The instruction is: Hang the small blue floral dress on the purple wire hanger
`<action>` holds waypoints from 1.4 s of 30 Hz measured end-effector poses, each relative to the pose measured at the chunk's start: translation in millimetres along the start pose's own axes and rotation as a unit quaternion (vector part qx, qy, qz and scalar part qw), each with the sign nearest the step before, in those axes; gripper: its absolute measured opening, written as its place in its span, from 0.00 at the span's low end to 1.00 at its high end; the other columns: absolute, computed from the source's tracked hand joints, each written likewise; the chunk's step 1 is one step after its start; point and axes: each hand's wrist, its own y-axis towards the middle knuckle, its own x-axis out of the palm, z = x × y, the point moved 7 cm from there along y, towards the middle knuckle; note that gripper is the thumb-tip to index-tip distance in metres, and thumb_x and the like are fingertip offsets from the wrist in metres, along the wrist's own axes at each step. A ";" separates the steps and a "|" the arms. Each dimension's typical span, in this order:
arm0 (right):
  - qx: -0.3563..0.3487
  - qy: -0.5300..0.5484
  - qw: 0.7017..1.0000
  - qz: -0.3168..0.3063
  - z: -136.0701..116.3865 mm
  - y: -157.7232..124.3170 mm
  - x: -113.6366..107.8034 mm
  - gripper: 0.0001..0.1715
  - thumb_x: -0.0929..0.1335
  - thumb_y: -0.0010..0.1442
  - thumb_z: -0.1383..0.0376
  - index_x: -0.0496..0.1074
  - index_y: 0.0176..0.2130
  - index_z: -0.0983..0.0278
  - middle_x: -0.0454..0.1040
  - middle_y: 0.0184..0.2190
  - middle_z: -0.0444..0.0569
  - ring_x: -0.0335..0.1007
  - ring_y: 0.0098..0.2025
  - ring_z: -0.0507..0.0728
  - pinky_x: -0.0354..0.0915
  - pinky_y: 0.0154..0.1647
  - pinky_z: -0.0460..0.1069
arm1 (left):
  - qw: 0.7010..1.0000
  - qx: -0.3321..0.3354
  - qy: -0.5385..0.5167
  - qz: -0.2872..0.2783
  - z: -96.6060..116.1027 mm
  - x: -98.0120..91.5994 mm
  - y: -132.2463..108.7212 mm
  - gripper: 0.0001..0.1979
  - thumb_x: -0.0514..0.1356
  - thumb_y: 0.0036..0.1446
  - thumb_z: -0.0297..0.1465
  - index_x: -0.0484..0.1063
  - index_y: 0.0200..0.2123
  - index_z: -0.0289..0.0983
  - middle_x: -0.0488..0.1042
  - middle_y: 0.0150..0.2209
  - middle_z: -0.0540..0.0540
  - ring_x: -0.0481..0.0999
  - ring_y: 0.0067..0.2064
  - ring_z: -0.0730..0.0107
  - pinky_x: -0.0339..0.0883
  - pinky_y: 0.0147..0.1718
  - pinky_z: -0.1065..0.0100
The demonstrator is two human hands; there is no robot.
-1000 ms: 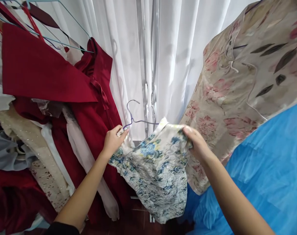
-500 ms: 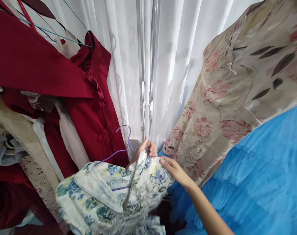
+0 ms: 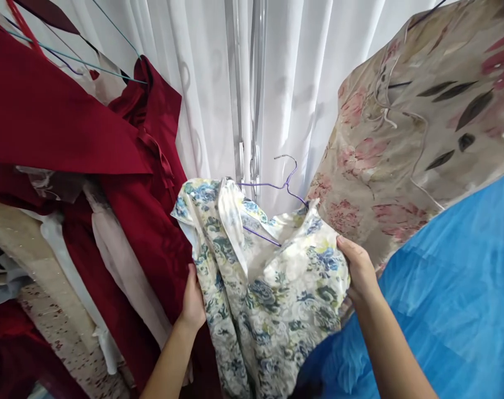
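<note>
Both the left hand [image 3: 193, 299] and the right hand [image 3: 360, 271] grip the blue-flowered dress [image 3: 268, 277] on its purple wire hanger [image 3: 276, 191], in front of the white curtain [image 3: 293, 83], between red garments [image 3: 69, 127] and a beige floral dress [image 3: 405, 144].

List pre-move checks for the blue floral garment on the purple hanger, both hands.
1. Left hand grips the floral garment at its left edge: ok.
2. Right hand grips its right edge: ok.
3. Purple hanger seated in both shoulders: cannot tell; only one wire arm shows inside the neck.
4. Hanger hook free of fabric: ok, it stands bare against the white curtain.
5. Garment clear of the red clothes: not ok, its left edge lies against them.
</note>
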 end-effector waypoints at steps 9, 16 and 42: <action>0.058 -0.069 0.992 -0.091 44.0 1.3 26.8 0.18 0.76 0.53 0.51 0.82 0.34 0.64 0.83 0.27 0.53 0.79 0.25 0.64 0.73 0.24 0.53 | 0.971 -0.213 -0.109 -0.003 -66.5 -40.9 -57.1 0.30 0.71 0.46 0.47 0.77 0.51 0.38 0.79 0.52 0.40 0.73 0.59 0.46 0.65 0.61 0.52; -0.074 -0.069 0.991 0.091 53.5 -13.6 -20.1 0.24 0.74 0.56 0.52 0.79 0.48 0.61 0.82 0.41 0.52 0.78 0.43 0.65 0.72 0.40 0.54 | 0.973 -0.212 -0.080 -0.036 -75.8 -24.7 -70.0 0.26 0.71 0.47 0.47 0.81 0.44 0.34 0.82 0.46 0.39 0.77 0.55 0.44 0.69 0.57 0.52; 0.168 -0.174 0.933 -0.266 174.6 -107.7 62.0 0.29 0.67 0.61 0.43 0.78 0.32 0.66 0.65 0.09 0.39 0.52 0.10 0.48 0.47 0.16 0.45 | 0.989 0.014 0.124 -0.080 -60.8 82.2 -96.4 0.15 0.59 0.61 0.36 0.68 0.50 0.40 0.75 0.45 0.38 0.76 0.49 0.53 0.70 0.50 0.56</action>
